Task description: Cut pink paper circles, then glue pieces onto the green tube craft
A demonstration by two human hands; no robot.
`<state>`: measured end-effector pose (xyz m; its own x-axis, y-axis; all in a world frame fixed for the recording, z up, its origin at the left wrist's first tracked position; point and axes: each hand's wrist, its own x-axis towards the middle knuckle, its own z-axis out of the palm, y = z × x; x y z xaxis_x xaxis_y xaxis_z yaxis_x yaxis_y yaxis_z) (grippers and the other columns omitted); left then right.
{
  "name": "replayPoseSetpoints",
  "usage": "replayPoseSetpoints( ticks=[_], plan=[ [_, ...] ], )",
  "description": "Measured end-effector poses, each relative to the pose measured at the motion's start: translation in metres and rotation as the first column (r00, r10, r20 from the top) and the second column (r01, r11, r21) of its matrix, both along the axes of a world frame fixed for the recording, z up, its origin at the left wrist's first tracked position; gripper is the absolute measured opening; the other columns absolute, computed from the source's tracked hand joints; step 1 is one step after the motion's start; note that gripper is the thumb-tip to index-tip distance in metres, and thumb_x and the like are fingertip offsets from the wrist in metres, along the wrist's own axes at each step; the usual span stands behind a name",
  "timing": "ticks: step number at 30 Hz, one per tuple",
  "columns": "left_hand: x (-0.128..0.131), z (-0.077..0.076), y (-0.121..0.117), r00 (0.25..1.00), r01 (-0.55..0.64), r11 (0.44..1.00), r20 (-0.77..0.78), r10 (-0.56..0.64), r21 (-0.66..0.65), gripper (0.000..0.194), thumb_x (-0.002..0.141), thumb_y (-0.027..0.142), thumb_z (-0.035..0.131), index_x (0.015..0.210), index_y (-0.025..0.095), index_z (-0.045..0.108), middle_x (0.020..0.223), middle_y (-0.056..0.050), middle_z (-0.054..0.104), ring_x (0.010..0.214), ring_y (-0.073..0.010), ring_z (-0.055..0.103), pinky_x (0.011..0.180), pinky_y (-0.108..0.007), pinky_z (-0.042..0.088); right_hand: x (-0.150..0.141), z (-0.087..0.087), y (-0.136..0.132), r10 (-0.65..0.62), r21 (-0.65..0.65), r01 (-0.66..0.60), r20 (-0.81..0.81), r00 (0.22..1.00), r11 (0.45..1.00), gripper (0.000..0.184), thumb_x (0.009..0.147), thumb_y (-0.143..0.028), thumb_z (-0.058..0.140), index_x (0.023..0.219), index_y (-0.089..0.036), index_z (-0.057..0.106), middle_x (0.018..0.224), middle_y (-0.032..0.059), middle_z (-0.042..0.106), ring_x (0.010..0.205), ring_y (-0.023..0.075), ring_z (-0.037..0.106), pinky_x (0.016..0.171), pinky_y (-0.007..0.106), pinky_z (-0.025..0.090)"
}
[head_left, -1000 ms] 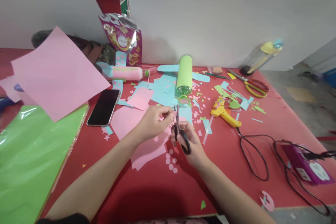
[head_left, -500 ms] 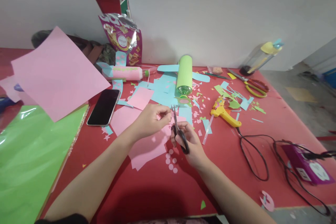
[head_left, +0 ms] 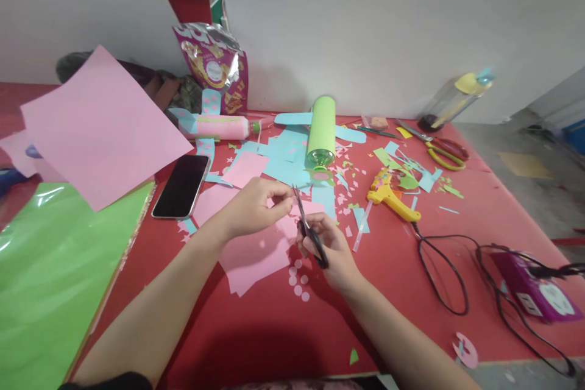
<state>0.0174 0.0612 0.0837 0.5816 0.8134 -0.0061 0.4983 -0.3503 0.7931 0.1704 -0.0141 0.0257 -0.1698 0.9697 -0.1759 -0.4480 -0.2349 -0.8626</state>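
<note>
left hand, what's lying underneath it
Pink paper sheets lie on the red table below the left hand. The hand covers part of the sheets, so anything lying on that part cannot be seen.

Lighting: moderate, diffuse, slightly dim; source out of frame. Table [head_left: 475, 219]: pale sheen along right edge; broad soft shadow at middle of near edge. Wall [head_left: 388, 30]: flat grey, faint shadow beside snack bag [head_left: 212, 70], whose foil carries bright glare. Green pack [head_left: 68, 268], near left corner of table: white glints on glossy film. Phone [head_left: 180, 186]: screen dark. Clear bottle [head_left: 452, 102], far right corner: soft, smeared outline. Paper scraps [head_left: 340, 180]: fine detail soft. Distortion: wide-angle, outer objects stretched, table's right edge slanting steeply.
</note>
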Motion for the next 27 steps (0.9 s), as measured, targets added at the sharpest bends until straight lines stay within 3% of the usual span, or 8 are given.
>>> replayPoseSetpoints(
  ticks=[11,27],
  plan=[
    [-0.005,0.004,0.002,0.999,0.036,0.999,-0.010,-0.037,-0.033,0.021,0.073,0.018,0.042,0.053,0.015,0.041,0.051,0.005,0.042,0.052,-0.0071,0.039,0.053,-0.019,0.032,-0.001,0.002,-0.001,0.009,-0.021,-0.009,0.001,1.000,1.000,0.024,0.062,-0.024,0.069,0.082,-0.023,0.056,0.060,-0.0059,0.052,0.044,0.0050,0.042,0.044,0.021,0.036],
    [-0.013,0.007,0.007,0.991,0.062,0.989,-0.113,-0.077,-0.132,0.021,0.073,0.023,0.043,0.055,0.015,0.048,0.056,0.002,0.050,0.057,-0.0098,0.045,0.055,-0.020,0.034,-0.001,0.004,0.000,0.000,-0.088,0.010,0.107,0.994,0.996,0.022,0.059,-0.015,0.065,0.078,-0.021,0.055,0.052,-0.0092,0.049,0.040,0.0034,0.042,0.038,0.016,0.035]
  ],
)
